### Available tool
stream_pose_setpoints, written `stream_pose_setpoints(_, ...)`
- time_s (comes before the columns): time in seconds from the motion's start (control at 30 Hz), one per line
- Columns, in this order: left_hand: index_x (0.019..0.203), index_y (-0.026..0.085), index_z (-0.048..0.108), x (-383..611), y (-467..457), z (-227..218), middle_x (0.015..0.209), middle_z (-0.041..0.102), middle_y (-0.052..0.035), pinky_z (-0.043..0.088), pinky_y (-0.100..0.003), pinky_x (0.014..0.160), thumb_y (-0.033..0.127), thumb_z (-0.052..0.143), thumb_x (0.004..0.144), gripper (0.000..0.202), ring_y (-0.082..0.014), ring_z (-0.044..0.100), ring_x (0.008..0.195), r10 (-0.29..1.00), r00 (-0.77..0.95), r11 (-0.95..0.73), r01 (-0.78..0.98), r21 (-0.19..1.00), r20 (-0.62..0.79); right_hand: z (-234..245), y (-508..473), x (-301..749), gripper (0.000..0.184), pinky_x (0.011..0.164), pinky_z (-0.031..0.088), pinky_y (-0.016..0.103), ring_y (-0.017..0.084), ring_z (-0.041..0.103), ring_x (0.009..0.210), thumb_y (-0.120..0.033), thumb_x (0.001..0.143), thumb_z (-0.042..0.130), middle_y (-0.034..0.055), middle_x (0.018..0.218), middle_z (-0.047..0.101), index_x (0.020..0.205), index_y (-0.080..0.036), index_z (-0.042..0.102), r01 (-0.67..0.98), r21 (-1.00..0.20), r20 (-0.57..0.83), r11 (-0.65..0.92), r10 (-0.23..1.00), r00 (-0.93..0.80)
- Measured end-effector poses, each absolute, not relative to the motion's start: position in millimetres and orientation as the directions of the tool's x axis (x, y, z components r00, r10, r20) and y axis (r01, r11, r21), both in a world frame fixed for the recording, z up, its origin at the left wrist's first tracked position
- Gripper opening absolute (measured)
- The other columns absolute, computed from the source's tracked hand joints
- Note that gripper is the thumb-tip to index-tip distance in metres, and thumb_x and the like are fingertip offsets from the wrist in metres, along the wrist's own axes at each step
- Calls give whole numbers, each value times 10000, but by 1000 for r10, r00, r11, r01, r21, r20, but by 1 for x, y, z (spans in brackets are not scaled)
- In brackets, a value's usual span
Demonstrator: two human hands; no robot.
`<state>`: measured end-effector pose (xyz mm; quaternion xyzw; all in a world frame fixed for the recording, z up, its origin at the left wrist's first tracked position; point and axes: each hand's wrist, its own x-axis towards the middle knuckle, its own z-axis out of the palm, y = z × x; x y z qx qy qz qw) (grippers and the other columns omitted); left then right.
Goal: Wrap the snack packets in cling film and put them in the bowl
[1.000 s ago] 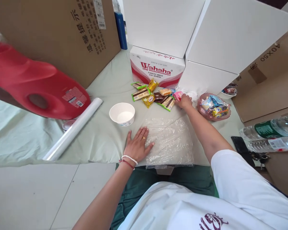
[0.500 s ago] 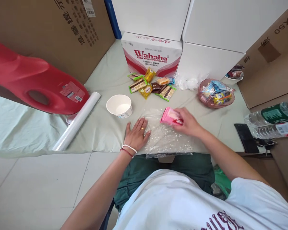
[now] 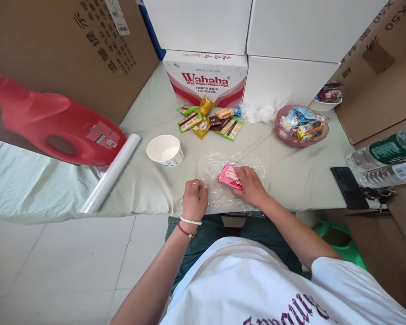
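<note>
A pink and red snack packet [image 3: 231, 176] lies over a clear sheet of plastic film [image 3: 219, 198] at the table's front edge. My right hand [image 3: 251, 184] is closed on the packet's right end. At the film's left edge, my left hand [image 3: 194, 198] has its fingers curled and the thumb against them, pinching the film; its fingertips are partly hidden. Behind that hand stands a white paper bowl [image 3: 165, 150] with nothing visible inside. Several wrapped snacks [image 3: 208, 121] are heaped farther back.
A roll of plastic film [image 3: 111, 174] and a large red jug [image 3: 64, 126] lie at left. On the right are a pink bowl of snacks [image 3: 301, 126], a phone [image 3: 349, 188], keys and plastic bottles [image 3: 392, 151]. A Wahaba-style carton [image 3: 206, 79] and white boxes back the table.
My right hand has lowered the pink packet toward me and slightly left onto the film. My left hand went from lying flat to curled fingers at the film's edge.
</note>
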<state>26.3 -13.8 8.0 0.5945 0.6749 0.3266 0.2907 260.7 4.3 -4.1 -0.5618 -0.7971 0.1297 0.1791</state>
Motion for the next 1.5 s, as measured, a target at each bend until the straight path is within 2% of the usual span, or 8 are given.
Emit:
stream_pose_setpoints(0.2,864,230,483,22,-3,13,692,659,36,383,-224,464,473,772,696,413,-84,491,449,890,-186,434,68,898,-416,-7,3,259,652,961,479,484,347,523,1128,-283,842,676,181,1291,564,1453,-164,479,852,-419,131,315,949,-286)
stream_pose_setpoints(0.43,836,156,668,2,-10,13,486,455,107,208,-205,418,512,915,471,567,-39,311,412,835,-107,543,12,839,-539,-11,2,260,676,969,476,498,351,523,1133,-282,831,697,161,1285,559,1464,-220,469,835,-453,158,311,950,-268)
stream_pose_setpoints(0.67,731,232,513,4,-16,7,497,374,114,250,-228,418,628,810,567,522,-66,313,418,840,-192,513,-25,858,-508,-12,3,260,634,943,486,501,356,524,1116,-297,828,698,176,1244,564,1419,-181,505,843,-444,153,303,953,-262)
stream_pose_setpoints(0.93,790,232,553,-17,-20,6,542,450,89,321,-260,536,447,735,668,307,-113,406,503,826,-441,459,169,872,-350,-11,6,259,677,1005,462,500,359,513,1176,-331,846,693,178,1335,579,1467,-170,475,850,-444,122,285,959,-257)
stream_pose_setpoints(1.03,826,232,596,-24,-20,13,598,513,57,426,-301,658,365,685,734,185,-157,507,595,856,-489,403,429,809,-167,-13,6,260,655,1015,453,508,360,514,1160,-336,850,692,178,1337,589,1452,-169,495,851,-432,132,298,955,-267)
stream_pose_setpoints(1.2,1139,171,648,5,-7,27,1131,665,-140,495,-442,996,519,615,891,428,-296,633,1103,956,-162,0,835,550,246,-17,5,261,684,991,464,517,371,517,1159,-308,824,701,187,1326,598,1461,-162,496,857,-423,139,295,956,-260)
stream_pose_setpoints(1.33,1434,172,516,42,3,31,1445,546,-218,470,-509,1058,654,699,828,795,-383,507,1351,986,121,-156,911,381,114,-20,7,260,719,1018,454,526,378,511,1222,-335,834,710,173,1387,590,1501,-198,480,854,-431,142,292,956,-256)
stream_pose_setpoints(1.5,1476,188,495,49,1,25,1532,500,-201,470,-467,1052,554,730,827,781,-367,493,1388,964,262,-263,895,361,53,-19,6,259,739,1058,440,521,374,511,1240,-337,823,736,182,1418,580,1502,-172,493,862,-424,128,278,961,-247)
